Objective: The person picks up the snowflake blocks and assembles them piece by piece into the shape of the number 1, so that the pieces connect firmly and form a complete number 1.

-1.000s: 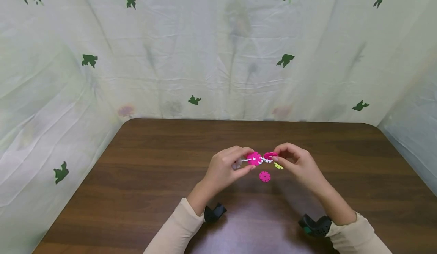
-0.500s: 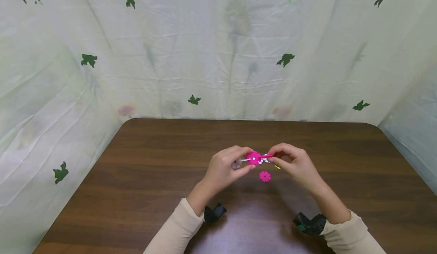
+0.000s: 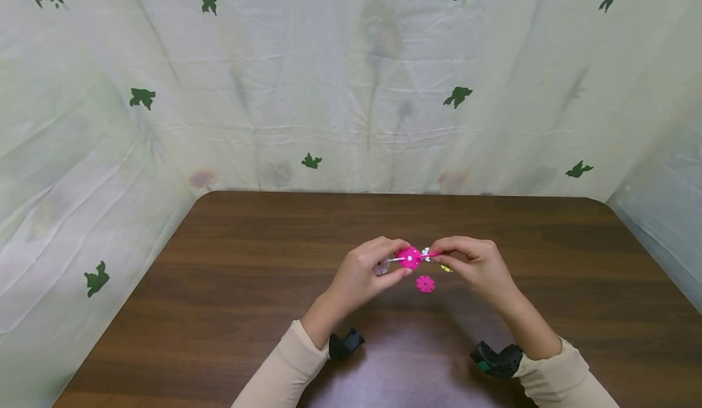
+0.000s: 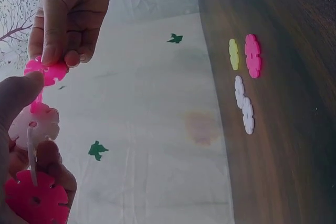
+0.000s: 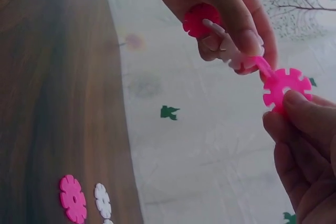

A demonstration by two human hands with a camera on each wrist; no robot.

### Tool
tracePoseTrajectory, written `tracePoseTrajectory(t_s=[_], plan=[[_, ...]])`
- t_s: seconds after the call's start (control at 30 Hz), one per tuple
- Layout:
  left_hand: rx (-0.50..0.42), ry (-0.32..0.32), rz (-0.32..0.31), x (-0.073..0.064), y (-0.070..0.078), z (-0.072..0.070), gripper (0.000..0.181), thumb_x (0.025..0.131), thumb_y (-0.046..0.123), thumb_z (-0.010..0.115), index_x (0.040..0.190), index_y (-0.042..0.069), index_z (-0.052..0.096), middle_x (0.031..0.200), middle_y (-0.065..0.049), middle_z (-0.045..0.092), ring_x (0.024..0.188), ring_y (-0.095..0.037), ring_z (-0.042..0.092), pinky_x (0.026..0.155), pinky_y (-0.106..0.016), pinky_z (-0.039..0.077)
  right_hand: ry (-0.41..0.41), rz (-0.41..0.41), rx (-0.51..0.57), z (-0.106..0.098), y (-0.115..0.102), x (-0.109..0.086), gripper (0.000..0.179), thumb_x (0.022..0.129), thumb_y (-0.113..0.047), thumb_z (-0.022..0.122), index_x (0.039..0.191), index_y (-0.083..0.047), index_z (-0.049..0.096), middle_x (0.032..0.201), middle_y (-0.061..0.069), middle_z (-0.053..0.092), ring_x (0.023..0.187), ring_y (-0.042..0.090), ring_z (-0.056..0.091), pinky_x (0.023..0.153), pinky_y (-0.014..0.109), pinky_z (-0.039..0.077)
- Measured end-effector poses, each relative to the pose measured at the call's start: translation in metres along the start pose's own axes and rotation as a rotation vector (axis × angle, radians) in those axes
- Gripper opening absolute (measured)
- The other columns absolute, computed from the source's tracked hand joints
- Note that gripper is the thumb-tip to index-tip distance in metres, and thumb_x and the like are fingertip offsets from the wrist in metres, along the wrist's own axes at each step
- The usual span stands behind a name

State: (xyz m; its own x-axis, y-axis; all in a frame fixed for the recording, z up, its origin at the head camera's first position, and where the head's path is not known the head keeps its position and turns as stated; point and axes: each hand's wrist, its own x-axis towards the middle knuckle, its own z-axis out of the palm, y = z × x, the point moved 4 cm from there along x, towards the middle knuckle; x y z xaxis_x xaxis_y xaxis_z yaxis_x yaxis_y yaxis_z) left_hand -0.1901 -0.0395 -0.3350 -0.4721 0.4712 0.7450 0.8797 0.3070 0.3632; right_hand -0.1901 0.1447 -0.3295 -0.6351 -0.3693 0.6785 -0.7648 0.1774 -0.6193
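Observation:
My left hand [image 3: 364, 271] pinches a chain of notched plastic discs in white and pink. Part of that chain, a pink disc [image 4: 37, 198], shows low in the left wrist view with a white disc [image 4: 44, 124] above it. Between thumb and fingers, my right hand [image 3: 479, 268] pinches the pink disc [image 5: 286, 88] at the other end. A pink disc standing edge-on [image 5: 264, 68] meets it at a slot; how deep they fit, I cannot tell. Fingers cover parts of the chain.
Loose on the brown table [image 3: 247, 274] lie a pink disc [image 3: 425, 284], a yellow disc [image 4: 234, 54] and two white discs, one nearer the pink disc [image 4: 248, 115]. Black wrist cameras sit on both wrists. A patterned white curtain [image 3: 351, 91] hangs behind the table.
My right hand has shifted a little left toward the left hand. The pink disc in it has turned from a tilted face to nearly edge-on in the head view. The left hand barely moved.

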Motion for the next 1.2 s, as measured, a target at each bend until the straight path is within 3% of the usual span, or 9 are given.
tracePoseTrajectory(t_s=[0.27, 0.47, 0.7, 1.0, 1.2], plan=[[-0.035, 0.000, -0.014, 0.0002, -0.0008, -0.0008, 0.031, 0.073, 0.011, 0.075, 0.100, 0.005, 0.063, 0.084, 0.001, 0.059, 0.061, -0.005, 0.041, 0.054, -0.011, 0.035, 0.006, 0.010, 0.033, 0.0032, 0.0007, -0.0002, 0.026, 0.067, 0.015, 0.067, 0.087, -0.003, 0.066, 0.083, 0.006, 0.065, 0.074, 0.012, 0.060, 0.061, 0.021, 0.049], [-0.002, -0.002, -0.024, 0.0012, -0.0016, -0.0024, 0.032, 0.071, 0.014, 0.076, 0.100, 0.006, 0.063, 0.082, 0.002, 0.059, 0.060, -0.005, 0.042, 0.054, -0.011, 0.036, -0.025, 0.083, -0.001, 0.0015, 0.0022, -0.0008, 0.028, 0.068, 0.013, 0.068, 0.091, -0.003, 0.064, 0.086, 0.005, 0.063, 0.076, 0.011, 0.058, 0.063, 0.021, 0.049], [0.029, -0.003, -0.037, 0.0014, -0.0031, -0.0040, 0.034, 0.071, 0.017, 0.077, 0.100, 0.007, 0.064, 0.084, 0.002, 0.062, 0.066, -0.003, 0.049, 0.059, -0.011, 0.039, -0.038, 0.086, -0.033, -0.0007, -0.0001, -0.0001, 0.025, 0.073, 0.010, 0.067, 0.091, -0.007, 0.064, 0.087, -0.001, 0.061, 0.075, 0.010, 0.056, 0.063, 0.021, 0.048], [0.060, -0.030, -0.058, 0.0004, -0.0053, -0.0033, 0.038, 0.072, 0.020, 0.076, 0.106, 0.007, 0.065, 0.098, 0.000, 0.065, 0.088, -0.007, 0.059, 0.073, -0.018, 0.043, -0.013, 0.176, 0.045, 0.0013, 0.0052, -0.0028, 0.022, 0.074, 0.012, 0.064, 0.090, -0.003, 0.062, 0.082, 0.007, 0.061, 0.068, 0.017, 0.057, 0.060, 0.023, 0.049], [0.092, -0.018, -0.037, 0.0001, -0.0036, -0.0029, 0.041, 0.070, 0.023, 0.077, 0.105, 0.007, 0.065, 0.100, 0.000, 0.064, 0.090, -0.008, 0.058, 0.073, -0.022, 0.042, -0.009, 0.253, 0.144, 0.0043, 0.0077, -0.0044, 0.015, 0.079, 0.007, 0.062, 0.092, 0.000, 0.061, 0.081, 0.013, 0.061, 0.068, 0.020, 0.061, 0.060, 0.029, 0.051]])
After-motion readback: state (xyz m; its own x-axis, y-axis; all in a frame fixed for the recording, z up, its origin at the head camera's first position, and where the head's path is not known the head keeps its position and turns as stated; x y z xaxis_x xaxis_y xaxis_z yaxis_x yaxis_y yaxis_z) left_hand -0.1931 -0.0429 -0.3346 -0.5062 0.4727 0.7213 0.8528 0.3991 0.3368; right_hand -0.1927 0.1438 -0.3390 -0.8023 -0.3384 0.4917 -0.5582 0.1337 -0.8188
